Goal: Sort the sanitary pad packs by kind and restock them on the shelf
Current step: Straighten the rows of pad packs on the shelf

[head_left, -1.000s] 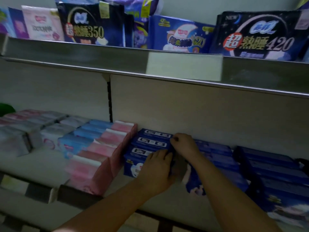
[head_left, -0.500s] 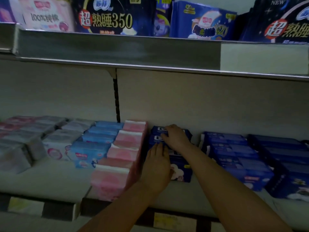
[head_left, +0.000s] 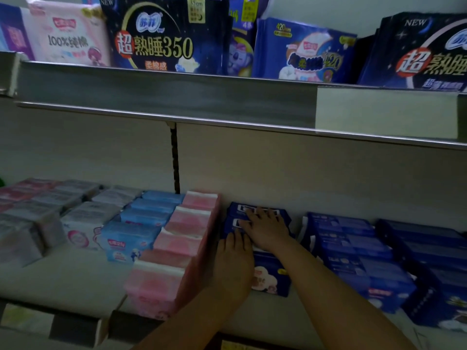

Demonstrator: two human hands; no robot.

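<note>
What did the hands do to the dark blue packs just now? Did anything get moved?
The right hand went from bunched to spread flat over the back packs of the dark blue row. The left hand kept pressing the front pack. The row seems nudged toward the pink row, with a gap now on its right. Nothing was picked up or let go. The other packs stayed put.
</note>
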